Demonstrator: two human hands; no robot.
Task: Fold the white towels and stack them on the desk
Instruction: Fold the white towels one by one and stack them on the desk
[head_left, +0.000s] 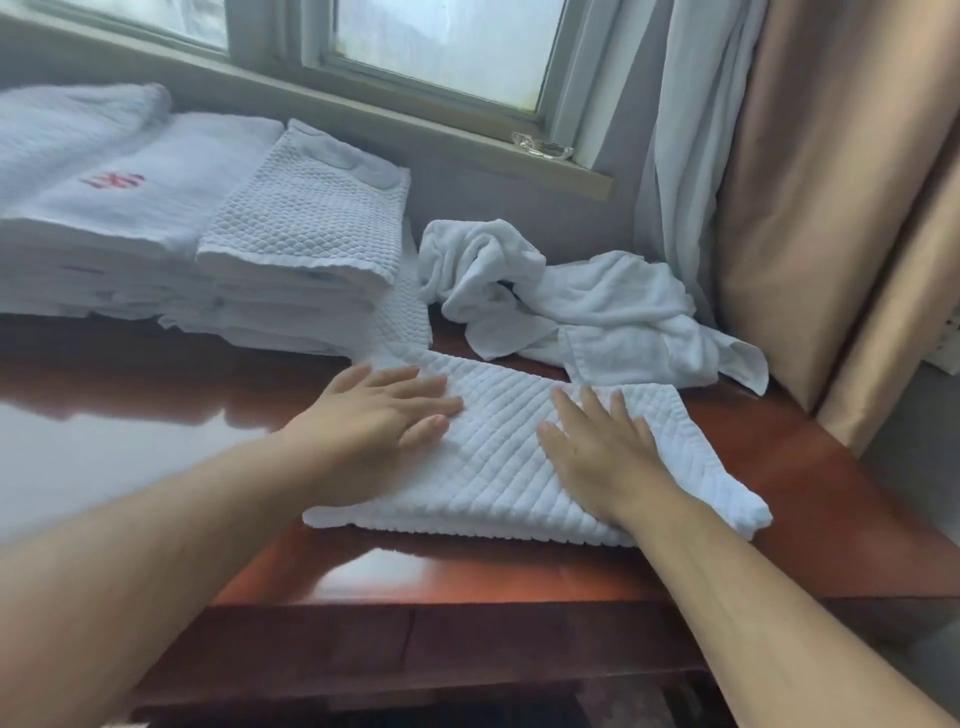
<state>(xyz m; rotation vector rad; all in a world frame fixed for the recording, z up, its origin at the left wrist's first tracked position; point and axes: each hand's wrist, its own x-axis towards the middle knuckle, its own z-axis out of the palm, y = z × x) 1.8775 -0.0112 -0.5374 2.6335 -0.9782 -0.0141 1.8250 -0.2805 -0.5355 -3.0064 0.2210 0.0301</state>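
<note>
both hands lie flat on a folded quilted towel (498, 467) near the front edge of the desk (789, 499). the left hand (379, 415) presses its left part and the right hand (608, 452) its right part. the fingers (569, 410) are straight and spread and grip nothing, likely to smooth the fold so it sits level on a pile. behind, to the left, stand the nearer stack (306, 223) of folded towels and a farther stack (104, 192) marked in red. a crumpled heap (582, 306) of towels, not yet folded, lies just beyond the towel by the curtain (810, 182). next, i judge, the smoothed towel goes onto the nearer stack.
</note>
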